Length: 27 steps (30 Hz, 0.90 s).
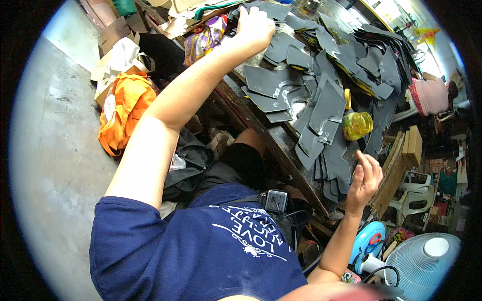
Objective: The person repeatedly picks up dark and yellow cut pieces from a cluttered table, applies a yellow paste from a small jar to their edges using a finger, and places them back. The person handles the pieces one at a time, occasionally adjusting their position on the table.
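My left hand (pixel 255 29) reaches to the far left of the workbench, its fingers bent down over the grey cut pieces there. Whatever it grips is hidden beneath the fingers. Close to the bench's right front corner, my right hand (pixel 365 183) is raised with half-bent fingers, nothing visible in them, and a yellowish spot at one fingertip. Just beyond it is a clear jar (pixel 357 125) with yellow contents, and a yellow lid (pixel 347 99) stands on edge behind the jar. Flat dark grey pieces (pixel 325 113) overlap across the bench, some edged in yellow or streaked white.
A purple, yellow and white cloth bundle (pixel 205 41) lies by my left forearm. An orange bag (pixel 128 108) is left of the bench. At the lower right are a fan (pixel 422 266) and a blue round object (pixel 367 243). Farther right, a person in pink (pixel 431 96) sits near white plastic chairs (pixel 419 195).
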Motion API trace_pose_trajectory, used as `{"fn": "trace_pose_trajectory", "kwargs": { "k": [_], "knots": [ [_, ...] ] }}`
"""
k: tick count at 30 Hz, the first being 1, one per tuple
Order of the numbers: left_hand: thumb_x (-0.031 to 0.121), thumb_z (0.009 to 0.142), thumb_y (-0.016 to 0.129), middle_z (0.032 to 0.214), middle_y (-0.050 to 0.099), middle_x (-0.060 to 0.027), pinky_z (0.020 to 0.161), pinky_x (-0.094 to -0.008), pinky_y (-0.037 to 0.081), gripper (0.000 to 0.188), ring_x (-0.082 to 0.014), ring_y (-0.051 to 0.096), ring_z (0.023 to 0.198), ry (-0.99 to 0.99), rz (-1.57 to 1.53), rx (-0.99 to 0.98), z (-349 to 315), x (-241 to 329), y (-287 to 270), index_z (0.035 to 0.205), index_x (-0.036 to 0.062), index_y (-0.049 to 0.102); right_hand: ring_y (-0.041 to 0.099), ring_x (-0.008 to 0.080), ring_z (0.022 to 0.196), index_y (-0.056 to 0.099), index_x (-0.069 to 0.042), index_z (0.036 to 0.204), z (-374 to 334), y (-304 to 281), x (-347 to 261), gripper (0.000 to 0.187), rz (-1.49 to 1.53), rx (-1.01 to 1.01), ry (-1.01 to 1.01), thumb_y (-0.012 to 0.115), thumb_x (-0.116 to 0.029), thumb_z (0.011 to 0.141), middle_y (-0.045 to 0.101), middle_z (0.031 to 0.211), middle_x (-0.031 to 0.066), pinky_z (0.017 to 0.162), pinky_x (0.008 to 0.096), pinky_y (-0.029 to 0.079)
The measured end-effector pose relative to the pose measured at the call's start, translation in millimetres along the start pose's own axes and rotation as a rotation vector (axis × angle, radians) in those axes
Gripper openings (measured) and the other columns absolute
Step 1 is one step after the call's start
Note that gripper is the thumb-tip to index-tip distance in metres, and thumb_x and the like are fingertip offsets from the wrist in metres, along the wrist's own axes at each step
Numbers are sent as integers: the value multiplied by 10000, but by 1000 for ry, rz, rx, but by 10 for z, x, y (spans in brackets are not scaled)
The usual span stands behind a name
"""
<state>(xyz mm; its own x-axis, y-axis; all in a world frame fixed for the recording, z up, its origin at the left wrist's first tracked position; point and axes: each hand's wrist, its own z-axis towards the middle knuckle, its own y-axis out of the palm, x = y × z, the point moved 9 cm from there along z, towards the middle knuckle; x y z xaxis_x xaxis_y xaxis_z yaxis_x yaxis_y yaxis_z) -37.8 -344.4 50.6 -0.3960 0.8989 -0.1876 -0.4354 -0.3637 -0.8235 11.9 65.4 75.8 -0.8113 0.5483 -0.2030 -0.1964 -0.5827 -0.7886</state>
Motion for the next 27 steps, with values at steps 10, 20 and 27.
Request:
{"fn": "trace_pose_trajectory", "kwargs": {
  "k": [10, 20, 27],
  "knots": [
    [451, 795, 731, 941, 652, -119, 780, -433, 551, 400, -313, 622, 952, 6, -222, -178, -383, 365, -9, 877, 61, 699, 528, 281, 1135, 719, -49, 1117, 723, -38, 603, 557, 36, -78, 93, 378, -480, 1030, 611, 1164, 121, 1009, 382, 382],
    [299, 796, 734, 918, 679, -150, 793, -443, 532, 295, -337, 670, 907, -108, -371, -31, -412, 74, 31, 957, 65, 653, 503, 289, 1222, 764, -67, 956, 1020, 557, 1004, 594, -134, -251, 165, 408, -541, 995, 642, 1231, 86, 1038, 419, 350],
    [163, 840, 618, 860, 668, -141, 757, -425, 550, 105, -327, 681, 855, -161, -427, 201, -451, -117, -288, 886, 73, 648, 351, 267, 1397, 727, -84, 1099, 1009, 846, 1026, 636, -363, -477, 240, 372, -598, 980, 546, 1402, 61, 1167, 546, 153]
  ]
}}
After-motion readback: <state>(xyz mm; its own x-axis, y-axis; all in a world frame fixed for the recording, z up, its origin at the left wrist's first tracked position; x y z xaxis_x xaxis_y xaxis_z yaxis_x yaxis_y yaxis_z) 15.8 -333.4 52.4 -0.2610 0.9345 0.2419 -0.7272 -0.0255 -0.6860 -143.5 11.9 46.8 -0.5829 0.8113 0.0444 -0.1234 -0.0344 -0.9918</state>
